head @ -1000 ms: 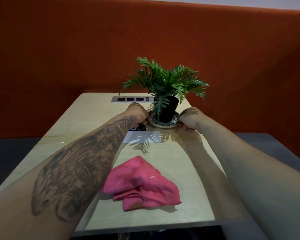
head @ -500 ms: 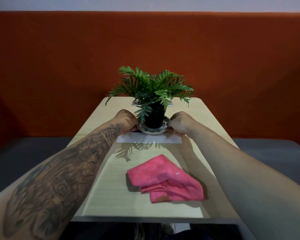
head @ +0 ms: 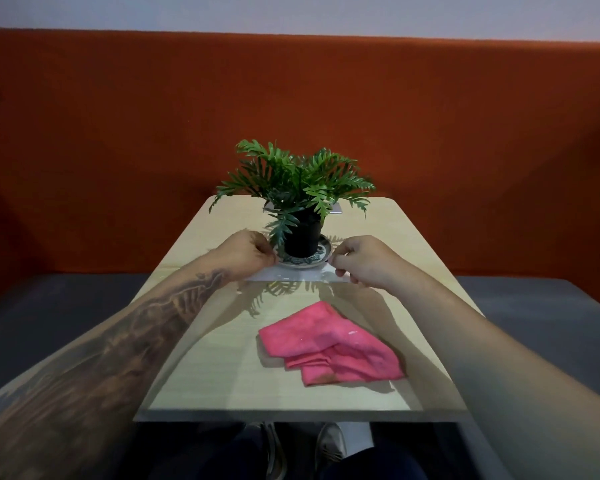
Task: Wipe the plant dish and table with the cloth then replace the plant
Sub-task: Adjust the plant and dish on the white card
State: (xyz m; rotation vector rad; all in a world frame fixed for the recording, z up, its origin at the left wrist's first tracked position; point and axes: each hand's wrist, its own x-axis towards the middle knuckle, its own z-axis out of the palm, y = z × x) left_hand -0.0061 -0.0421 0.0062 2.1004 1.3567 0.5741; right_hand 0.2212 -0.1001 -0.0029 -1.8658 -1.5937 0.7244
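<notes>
Pink cloth (head: 329, 344) lies on the near side of the plant dish (head: 303, 263), whose opposite rims the left hand (head: 246, 252) and right hand (head: 361, 261) pinch with curled fingers (right hand closer to cloth)

One plant (head: 293, 181), one dish (head: 321, 260), one cloth (head: 329, 346), one table (head: 222, 375), two hands (head: 246, 252) (head: 361, 261).
</notes>
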